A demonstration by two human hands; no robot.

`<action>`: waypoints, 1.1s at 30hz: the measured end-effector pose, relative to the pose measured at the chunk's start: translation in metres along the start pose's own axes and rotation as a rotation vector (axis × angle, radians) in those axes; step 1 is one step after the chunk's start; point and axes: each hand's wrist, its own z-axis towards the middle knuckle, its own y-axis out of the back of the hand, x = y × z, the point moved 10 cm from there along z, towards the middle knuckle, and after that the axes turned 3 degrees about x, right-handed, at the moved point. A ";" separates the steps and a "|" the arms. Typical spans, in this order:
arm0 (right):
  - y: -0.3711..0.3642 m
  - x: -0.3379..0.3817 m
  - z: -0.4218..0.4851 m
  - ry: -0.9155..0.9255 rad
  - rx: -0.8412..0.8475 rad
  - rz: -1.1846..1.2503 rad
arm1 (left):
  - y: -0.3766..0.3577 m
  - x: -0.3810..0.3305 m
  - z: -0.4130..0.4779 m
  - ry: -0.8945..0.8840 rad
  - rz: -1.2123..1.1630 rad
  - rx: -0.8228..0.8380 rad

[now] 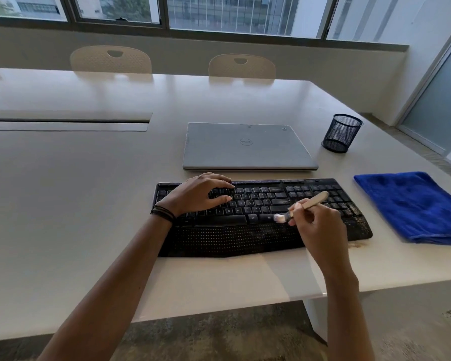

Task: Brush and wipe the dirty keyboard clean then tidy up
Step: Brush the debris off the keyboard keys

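At far left a long cable slot runs across the white surface, and two pale chairs stand at its far edge below the windows. Right of the middle lies a closed grey laptop, just behind the black keyboard, which sits near the front edge with its wrist rest toward the person. A dark mesh pen cup stands upright to the right of the laptop. A folded blue cloth lies just beside the keyboard's right end, apart from it. Brownish grit covers that end of the keyboard (a little also lies on the surface at its front corner).

The left hand, with thin dark bands on the wrist, rests palm down on the left half of the keys, fingers nearly straight and slightly spread, gripping nothing. The right hand hovers over the right half, fingers curled and pinching the pale handle of a small brush. The handle tilts up to the right and the light bristles touch the bottom row of keys, right of the space bar.
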 end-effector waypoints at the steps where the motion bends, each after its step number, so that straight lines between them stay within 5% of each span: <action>1: 0.005 -0.003 0.000 -0.023 -0.026 -0.024 | 0.000 0.000 0.000 0.001 0.003 -0.002; 9: 0.010 0.008 0.003 0.002 -0.086 0.167 | 0.003 0.001 0.000 0.001 0.020 0.004; 19: 0.020 -0.012 0.002 -0.085 -0.184 -0.100 | 0.002 -0.001 -0.001 -0.010 0.012 -0.012; 27: 0.002 -0.011 0.004 -0.078 -0.007 0.445 | 0.002 0.000 -0.001 -0.006 0.012 -0.012; 33: 0.014 -0.037 0.002 -0.175 -0.108 0.199 | 0.004 -0.003 -0.001 -0.012 0.009 -0.019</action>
